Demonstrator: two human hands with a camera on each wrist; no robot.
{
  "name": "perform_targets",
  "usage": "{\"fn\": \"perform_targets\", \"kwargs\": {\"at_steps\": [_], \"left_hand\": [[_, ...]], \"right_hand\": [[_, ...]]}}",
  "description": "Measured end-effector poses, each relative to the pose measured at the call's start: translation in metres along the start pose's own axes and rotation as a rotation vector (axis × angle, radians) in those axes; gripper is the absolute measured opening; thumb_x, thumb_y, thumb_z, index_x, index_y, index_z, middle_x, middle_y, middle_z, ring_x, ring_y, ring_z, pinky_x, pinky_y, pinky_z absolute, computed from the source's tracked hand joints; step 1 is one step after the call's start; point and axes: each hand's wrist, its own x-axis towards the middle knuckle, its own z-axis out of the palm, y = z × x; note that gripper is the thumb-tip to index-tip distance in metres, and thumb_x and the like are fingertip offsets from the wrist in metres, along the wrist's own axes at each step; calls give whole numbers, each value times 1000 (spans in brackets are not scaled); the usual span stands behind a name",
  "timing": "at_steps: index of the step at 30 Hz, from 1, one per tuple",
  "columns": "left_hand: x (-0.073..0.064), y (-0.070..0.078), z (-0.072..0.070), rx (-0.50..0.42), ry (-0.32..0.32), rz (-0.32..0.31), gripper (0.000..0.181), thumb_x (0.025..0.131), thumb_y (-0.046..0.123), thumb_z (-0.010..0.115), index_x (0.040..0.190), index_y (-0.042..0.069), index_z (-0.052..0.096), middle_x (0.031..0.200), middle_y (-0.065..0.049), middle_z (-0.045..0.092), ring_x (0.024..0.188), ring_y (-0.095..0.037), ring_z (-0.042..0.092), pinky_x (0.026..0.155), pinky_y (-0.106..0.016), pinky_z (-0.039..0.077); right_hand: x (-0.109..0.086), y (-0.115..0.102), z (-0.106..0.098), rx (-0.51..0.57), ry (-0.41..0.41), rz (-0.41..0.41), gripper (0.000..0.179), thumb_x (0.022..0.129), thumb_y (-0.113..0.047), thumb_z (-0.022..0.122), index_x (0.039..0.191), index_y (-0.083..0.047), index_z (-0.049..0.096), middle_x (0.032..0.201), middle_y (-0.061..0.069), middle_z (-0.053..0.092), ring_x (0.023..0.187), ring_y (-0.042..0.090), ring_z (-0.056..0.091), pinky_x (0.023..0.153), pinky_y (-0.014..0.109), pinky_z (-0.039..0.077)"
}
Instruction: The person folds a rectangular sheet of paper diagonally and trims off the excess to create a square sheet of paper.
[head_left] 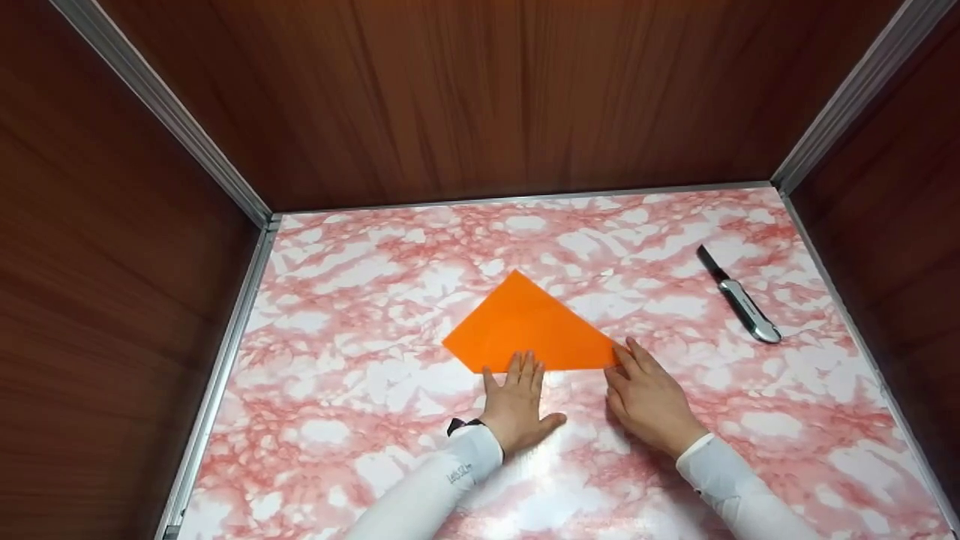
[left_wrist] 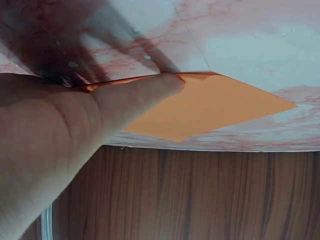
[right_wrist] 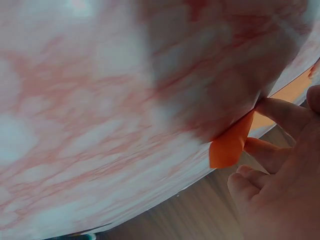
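Note:
An orange sheet of paper [head_left: 525, 322], folded over along its near edge, lies at the middle of the table. My left hand [head_left: 517, 405] rests palm down at that edge, fingers spread and straight, fingertips on the paper. In the left wrist view, layers of the paper [left_wrist: 215, 102] show along the fold beside a finger of the left hand [left_wrist: 75, 115]. At the paper's right corner, my right hand [head_left: 649, 397] touches the fold with extended fingers. The right wrist view shows a small darker orange corner [right_wrist: 230, 147] standing out past the fingertips; the right hand [right_wrist: 285, 165] covers the part behind it.
A utility knife [head_left: 739, 296] with a dark blade end and a grey-black handle lies at the right on the red-and-white marbled tabletop [head_left: 360, 300]. Brown wood-grain panels [head_left: 510, 97] with metal framing [head_left: 225, 172] enclose the table at the back and both sides.

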Motion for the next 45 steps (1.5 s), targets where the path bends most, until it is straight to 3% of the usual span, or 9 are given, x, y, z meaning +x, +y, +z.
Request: {"fn": "perform_targets", "kwargs": {"at_steps": [10, 19, 31, 38, 45], "left_hand": [[-1, 0, 0, 0, 2, 5, 98, 85, 82, 19, 157, 16, 14, 162, -8, 8, 147, -26, 6, 103, -69, 21], [-1, -1, -2, 6, -25, 5, 98, 85, 83, 17, 158, 16, 10, 162, -6, 4, 147, -26, 4, 104, -69, 21], [-2, 0, -2, -24, -28, -8, 97, 86, 82, 20, 158, 17, 9, 162, -5, 1, 147, -25, 2, 101, -72, 22], [-2, -3, -1, -48, -22, -4, 95, 86, 81, 21, 158, 19, 8, 162, -4, 1, 147, -24, 2, 99, -74, 22], [-1, -3, 0, -37, -20, 0, 96, 86, 82, 19, 158, 19, 8, 163, -3, 1, 147, -24, 2, 99, -74, 21]], "right_hand": [[-13, 19, -5, -6, -15, 50, 37, 92, -23, 59, 121, -2, 68, 141, 24, 46, 138, 42, 28, 112, 50, 22], [-25, 33, -15, 4, -109, 172, 41, 96, -26, 53, 130, -5, 63, 147, 23, 39, 141, 43, 18, 112, 53, 16], [-27, 32, -18, -3, -142, 190, 43, 97, -28, 52, 132, -5, 61, 147, 24, 38, 141, 44, 18, 111, 58, 15], [-26, 31, -16, -14, -134, 207, 43, 98, -29, 51, 132, -5, 61, 148, 24, 37, 141, 43, 17, 111, 57, 14], [-27, 27, -13, -40, -59, 200, 41, 94, -26, 54, 125, -2, 65, 142, 24, 45, 139, 43, 23, 109, 59, 20]]}}
